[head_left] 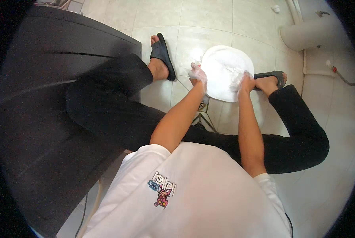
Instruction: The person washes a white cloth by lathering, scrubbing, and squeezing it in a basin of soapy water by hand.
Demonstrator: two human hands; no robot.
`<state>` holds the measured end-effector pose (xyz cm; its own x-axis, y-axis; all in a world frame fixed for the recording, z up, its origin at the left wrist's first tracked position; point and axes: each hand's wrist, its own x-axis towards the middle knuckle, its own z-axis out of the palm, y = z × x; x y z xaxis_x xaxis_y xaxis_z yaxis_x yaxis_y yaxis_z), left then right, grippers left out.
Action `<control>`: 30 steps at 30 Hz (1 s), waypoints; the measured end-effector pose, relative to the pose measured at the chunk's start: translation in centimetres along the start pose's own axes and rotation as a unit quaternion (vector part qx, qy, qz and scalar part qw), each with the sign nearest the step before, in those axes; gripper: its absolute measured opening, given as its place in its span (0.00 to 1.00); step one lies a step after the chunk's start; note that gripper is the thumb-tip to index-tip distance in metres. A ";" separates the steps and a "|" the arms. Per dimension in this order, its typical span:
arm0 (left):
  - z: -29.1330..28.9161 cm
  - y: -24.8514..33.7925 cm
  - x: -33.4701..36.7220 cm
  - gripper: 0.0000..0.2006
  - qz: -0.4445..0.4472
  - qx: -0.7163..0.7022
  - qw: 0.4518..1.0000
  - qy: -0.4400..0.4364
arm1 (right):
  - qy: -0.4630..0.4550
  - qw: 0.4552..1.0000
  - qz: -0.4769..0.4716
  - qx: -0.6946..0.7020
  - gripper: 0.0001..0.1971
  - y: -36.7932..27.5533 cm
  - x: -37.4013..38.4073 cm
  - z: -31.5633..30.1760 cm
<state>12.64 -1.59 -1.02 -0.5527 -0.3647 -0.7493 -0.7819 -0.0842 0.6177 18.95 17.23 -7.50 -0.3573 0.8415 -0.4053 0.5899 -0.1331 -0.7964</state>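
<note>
Between my knees, above the tiled floor, is a white, rounded, shallow thing (224,65) with a smooth raised rim. I cannot tell if it is a basin or a lid. Soap suds and a crumpled-looking white patch lie on its right half. My left hand (198,75), wet with foam, is closed at its left edge, and a small bit of red shows by the fingertips. At the right edge my right hand (247,82) is closed too, its thumb side over the rim. Its other fingers are partly hidden.
A dark grey cabinet (86,41) stands close on my left. White pipes (312,35) and a hose (346,82) run along the right wall. Below my hands is a dark metal stand (204,119). My sandalled feet rest on pale tiles (201,18).
</note>
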 end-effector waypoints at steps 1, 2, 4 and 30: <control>0.4 -0.2 -0.9 0.24 0.006 0.013 1.000 -0.006 | 0.007 1.000 0.000 0.001 0.17 0.3 0.4 -0.4; 0.4 -0.7 -0.9 0.24 0.009 0.011 1.000 -0.001 | 0.003 1.000 0.005 0.028 0.15 -0.3 -0.1 0.0; 0.2 -2.7 -1.0 0.22 0.249 0.113 0.960 0.068 | -0.018 0.998 0.008 0.056 0.13 -2.5 -2.2 1.3; 4.1 -5.4 1.4 0.25 -0.097 -0.188 0.942 -0.261 | -0.190 0.908 -0.213 -0.306 0.28 0.2 -1.6 3.7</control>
<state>14.91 2.16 -6.45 -0.5522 0.1889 -0.8120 -0.7803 -0.4601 0.4236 16.95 13.92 -8.72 -0.8024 0.4921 -0.3375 0.5908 0.5754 -0.5657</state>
